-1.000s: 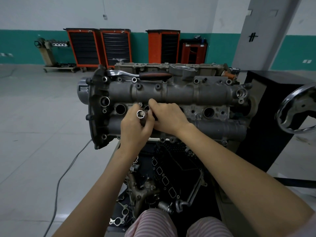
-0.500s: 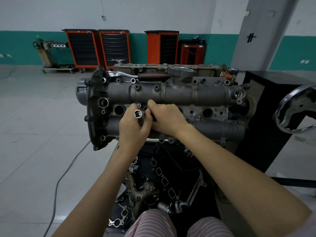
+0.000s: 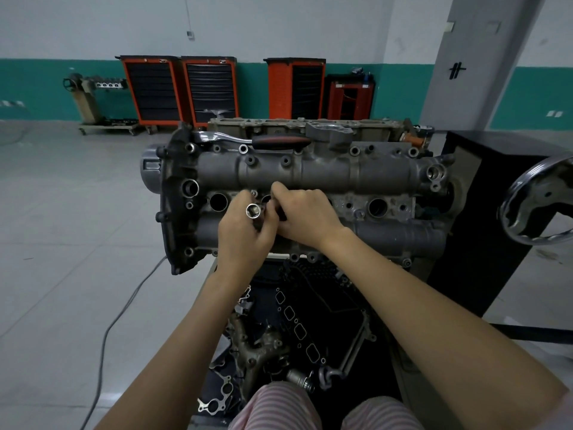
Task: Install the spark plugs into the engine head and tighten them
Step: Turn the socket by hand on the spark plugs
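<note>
Spark plugs themselves cannot be made out; at the middle of the frame both hands meet over the row of round plug wells in the grey cast-metal engine head (image 3: 325, 173), which lies lengthwise across the centre on a stand. The left hand (image 3: 245, 234) curls its fingers round a silvery tubular socket (image 3: 253, 210), open end facing up toward the camera. The right hand (image 3: 305, 217), just beside and touching it, has its fingers bent down onto something dark that is mostly hidden, so what it grips cannot be told. Open wells show left (image 3: 218, 202) and right (image 3: 377, 207) of the hands. A chrome ratchet with a red-and-black handle (image 3: 257, 140) rests along the head's upper edge. Loose gaskets and metal parts (image 3: 279, 336) lie below, at lower centre. Orange tool cabinets (image 3: 181, 88) stand against the green-banded wall at upper left.
</note>
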Demonstrator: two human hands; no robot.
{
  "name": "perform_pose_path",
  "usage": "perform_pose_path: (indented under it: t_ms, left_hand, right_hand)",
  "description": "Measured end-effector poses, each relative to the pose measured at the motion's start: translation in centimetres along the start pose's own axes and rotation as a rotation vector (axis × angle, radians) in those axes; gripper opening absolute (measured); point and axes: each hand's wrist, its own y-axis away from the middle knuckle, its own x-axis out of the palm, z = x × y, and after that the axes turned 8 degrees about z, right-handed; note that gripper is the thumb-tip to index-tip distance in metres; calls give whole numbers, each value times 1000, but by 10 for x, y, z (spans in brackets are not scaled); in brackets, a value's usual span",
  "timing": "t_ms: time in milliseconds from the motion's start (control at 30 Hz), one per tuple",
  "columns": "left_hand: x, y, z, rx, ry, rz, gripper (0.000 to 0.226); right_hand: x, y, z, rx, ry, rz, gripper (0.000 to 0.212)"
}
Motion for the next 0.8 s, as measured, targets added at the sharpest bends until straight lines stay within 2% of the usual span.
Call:
perform_pose_path:
  t_ms: [167, 300, 533, 800]
  left_hand:
    - [2, -2, 0, -6, 6, -6, 37]
    - [3, -5, -1, -17, -14, -24, 50]
    - [0, -1, 0, 20, -11, -2, 32]
    - [2, -4, -1, -21, -6, -35, 48]
  right_hand:
    - [0, 1, -1, -59, 19, 50, 16]
    - [-2, 2, -1, -54, 6, -2, 15]
    - [1, -1, -3, 0, -9, 35, 21]
    - [-1, 0, 0, -46, -7, -31, 11]
